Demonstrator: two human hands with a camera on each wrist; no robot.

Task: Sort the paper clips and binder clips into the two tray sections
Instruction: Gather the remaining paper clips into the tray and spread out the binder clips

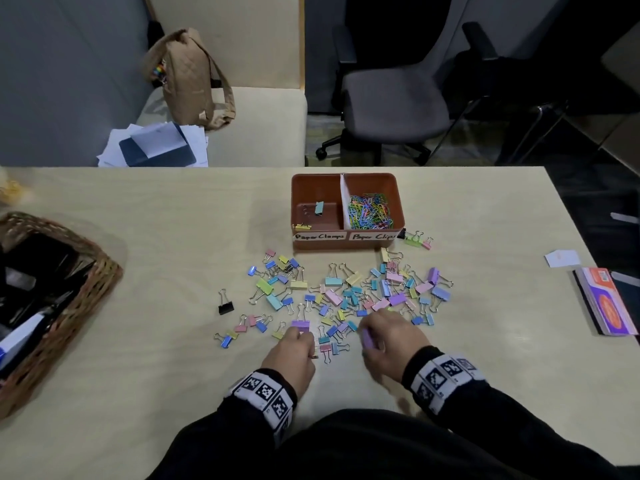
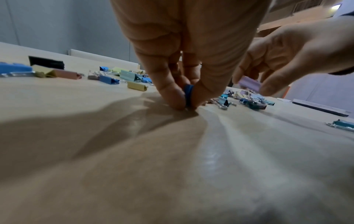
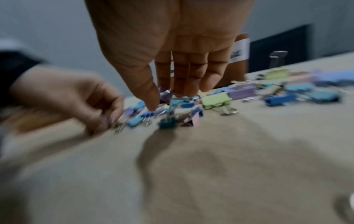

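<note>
Table (image 1: 145,237) pale matt wood-look; basket (image 1: 104,271) rough wicker; tray (image 1: 348,244) smooth plastic

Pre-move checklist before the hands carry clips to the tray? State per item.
1. Left hand pinches a small blue clip against the table: ok.
2. Right hand holds a purple binder clip: ok, though the right wrist view is blurred.
3. Tray section labelled Paper Clamps has room: ok, only a few clips in it.
4. Paper clips in the Paper Clips section: ok.
5. Binder clips all sorted: not ok, many lie loose on the table.
6. Left hand's clip type: cannot tell.
</note>
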